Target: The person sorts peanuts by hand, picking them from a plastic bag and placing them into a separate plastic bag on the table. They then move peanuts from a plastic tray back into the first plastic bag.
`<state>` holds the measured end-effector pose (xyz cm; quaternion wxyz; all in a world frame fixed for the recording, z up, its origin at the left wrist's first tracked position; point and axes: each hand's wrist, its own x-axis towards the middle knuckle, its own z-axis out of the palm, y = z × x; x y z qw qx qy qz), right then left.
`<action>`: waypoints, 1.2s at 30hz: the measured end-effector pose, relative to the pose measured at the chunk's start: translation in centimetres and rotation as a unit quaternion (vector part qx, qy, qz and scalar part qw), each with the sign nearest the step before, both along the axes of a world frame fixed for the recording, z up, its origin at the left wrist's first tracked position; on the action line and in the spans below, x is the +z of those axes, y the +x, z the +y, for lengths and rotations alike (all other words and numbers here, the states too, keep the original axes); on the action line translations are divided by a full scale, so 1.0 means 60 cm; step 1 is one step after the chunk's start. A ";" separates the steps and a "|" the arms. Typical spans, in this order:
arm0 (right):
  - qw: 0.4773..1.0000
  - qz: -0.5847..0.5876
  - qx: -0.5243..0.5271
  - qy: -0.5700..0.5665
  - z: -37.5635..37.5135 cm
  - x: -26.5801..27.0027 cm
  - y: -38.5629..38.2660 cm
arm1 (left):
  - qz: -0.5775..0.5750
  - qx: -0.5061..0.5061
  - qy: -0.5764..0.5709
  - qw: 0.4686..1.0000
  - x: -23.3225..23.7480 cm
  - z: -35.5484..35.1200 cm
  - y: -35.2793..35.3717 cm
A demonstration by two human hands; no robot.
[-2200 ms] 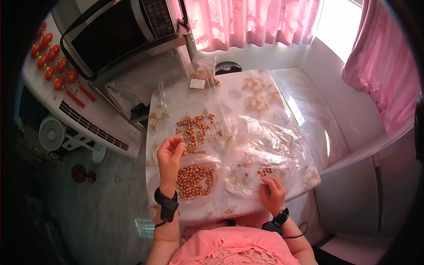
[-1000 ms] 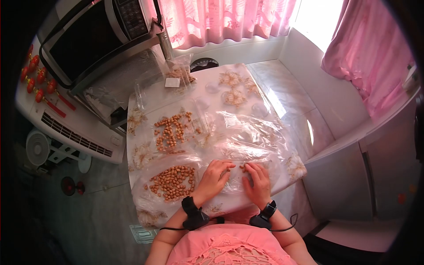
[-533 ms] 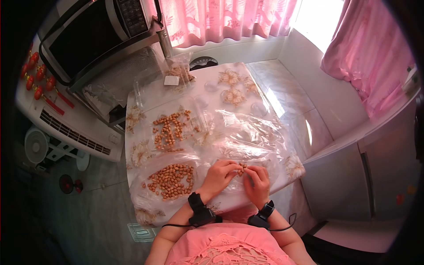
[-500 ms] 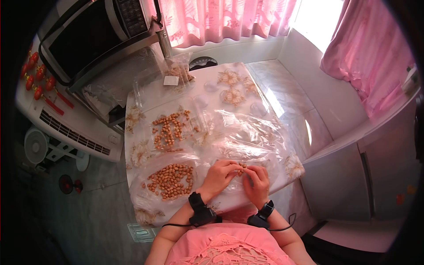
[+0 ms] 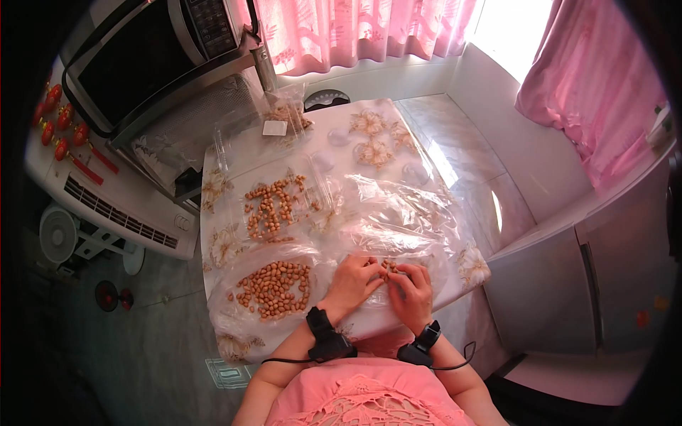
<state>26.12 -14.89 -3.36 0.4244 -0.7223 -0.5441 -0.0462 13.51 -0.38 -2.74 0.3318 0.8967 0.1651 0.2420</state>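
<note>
Close together at the table's near side, my left hand (image 5: 353, 282) and my right hand (image 5: 412, 292) have their fingertips curled inward over a few brown peanuts (image 5: 388, 264). The fingers of both look pinched, and the small piece between them is too tiny to see clearly. Left of my left hand, a heap of reddish-brown peanuts (image 5: 277, 290) lies on a clear plastic bag (image 5: 226, 302). Farther back, more peanuts (image 5: 271, 206) are scattered in a clear plastic tray. Under and beyond my hands spreads crinkled clear plastic (image 5: 398, 213).
A flowered cloth covers the table (image 5: 472, 266). At its back left stand a bag with a white label (image 5: 275, 128) and a rack holding a microwave (image 5: 135, 64). Pink curtains (image 5: 369, 32) hang behind. A grey cabinet (image 5: 540, 291) is to the right, a fan (image 5: 58, 234) to the left.
My hands stay in nearly the same place; the fingers have shifted slightly, and the peanuts by the fingertips show a little more. The heaps look unchanged.
</note>
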 end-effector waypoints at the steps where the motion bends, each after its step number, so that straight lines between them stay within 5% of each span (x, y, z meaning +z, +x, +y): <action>1: 1.000 -0.001 0.000 0.003 0.000 0.000 0.000 | 0.000 -0.001 0.011 1.000 -0.001 0.000 0.001; 11: 1.000 0.006 -0.002 0.009 0.001 0.001 0.000 | -0.023 -0.010 -0.088 0.996 0.033 -0.006 -0.022; 13: 1.000 0.007 -0.002 0.009 0.000 0.005 -0.001 | -0.048 -0.009 -0.307 0.950 0.066 -0.005 -0.043; 15: 1.000 0.008 -0.002 0.010 0.000 0.004 0.000 | -0.095 -0.008 -0.348 0.933 0.087 0.009 -0.067; 19: 1.000 0.008 0.001 0.014 0.002 0.006 -0.001 | -0.257 0.126 -0.213 0.934 0.137 0.085 -0.113; 24: 1.000 0.008 -0.001 0.020 0.003 0.009 -0.001 | -0.130 0.344 -0.099 0.925 0.154 0.180 -0.174; 36: 1.000 0.009 -0.002 0.024 0.003 0.009 -0.001 | -0.030 0.388 0.032 0.921 0.104 0.229 -0.209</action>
